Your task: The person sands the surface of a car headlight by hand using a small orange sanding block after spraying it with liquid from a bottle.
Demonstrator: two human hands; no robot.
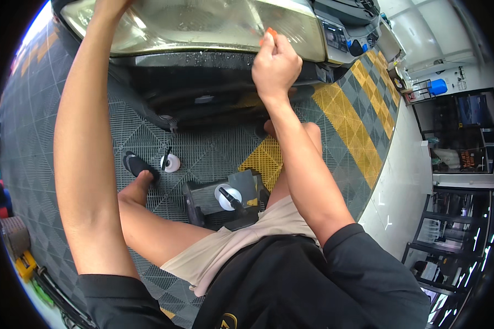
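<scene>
While looking down in the head view, lose the left hand past the upper edge; see only the left forearm [88, 137] up to the wrist, so cannot tell whether spread or clamped on anything. Find the right hand [276, 66] well apart from that forearm, curled tight on a small orange piece [270, 34], mostly covered by the grip and too hidden to identify. Place that piece in front of the lower right part of a hazy, yellowish headlight [192, 24], also cut off at the top; cannot tell whether touching. Make out glare and droplets along the lower border, above a black bumper [197, 82].

Below, see a floor [134, 131] of grey ribbed tiles, crossed by yellow bands [340, 120]. Spot one white bottle [171, 163] with a black top standing there near a dark shoe [138, 163], and another white bottle [223, 202] on a low grey-and-black stool [203, 194] between the legs. Toward the right rim, notice dark shelves [450, 241], bent by the lens, holding contents too small to sort out.
</scene>
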